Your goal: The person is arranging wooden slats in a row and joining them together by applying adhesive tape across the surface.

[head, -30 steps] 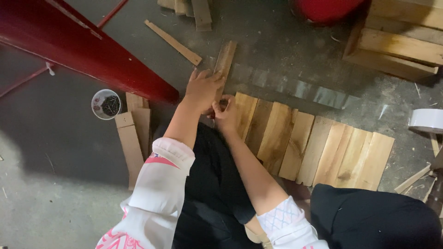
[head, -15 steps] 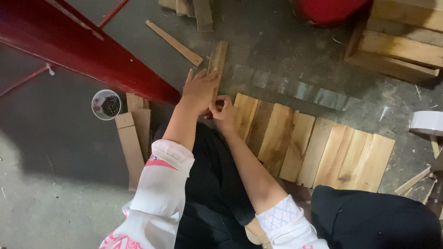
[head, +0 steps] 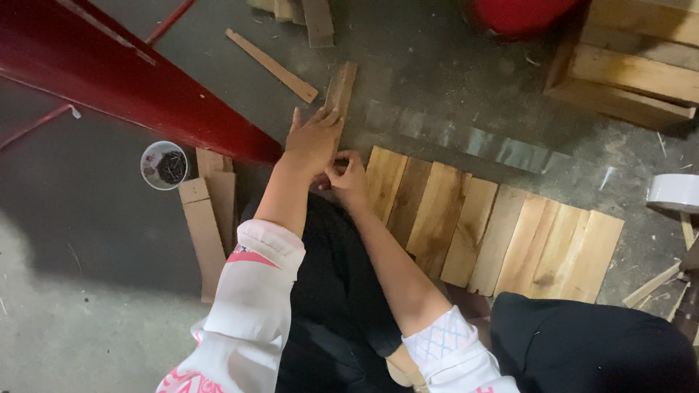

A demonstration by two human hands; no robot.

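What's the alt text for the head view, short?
Seen from above, a left hand presses on a narrow wooden slat on the concrete floor while the right hand pinches something small beside it, next to a row of joined planks.

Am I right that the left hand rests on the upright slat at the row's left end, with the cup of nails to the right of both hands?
Not quite. In the head view the cup of nails sits left of both hands, beside the red beam. The left hand does rest on the slat.

Two hands, one nail cup — one tape roll
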